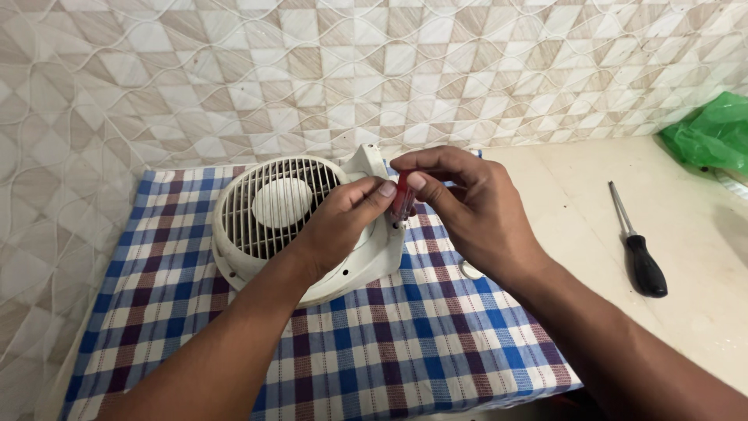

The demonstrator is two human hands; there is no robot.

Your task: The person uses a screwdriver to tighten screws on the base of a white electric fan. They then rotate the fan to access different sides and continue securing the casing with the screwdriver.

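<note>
A white round fan housing with a slatted grille lies on a blue, red and white checked cloth. My left hand rests on the housing's right rim, thumb against a small red-handled screwdriver. My right hand pinches that red handle from the right, holding it upright over the housing's edge. The screwdriver's tip is hidden behind my fingers.
A black-handled screwdriver lies on the beige counter to the right. A green plastic bag sits at the far right by the patterned tiled wall. A small pale ring-shaped part lies on the cloth under my right wrist.
</note>
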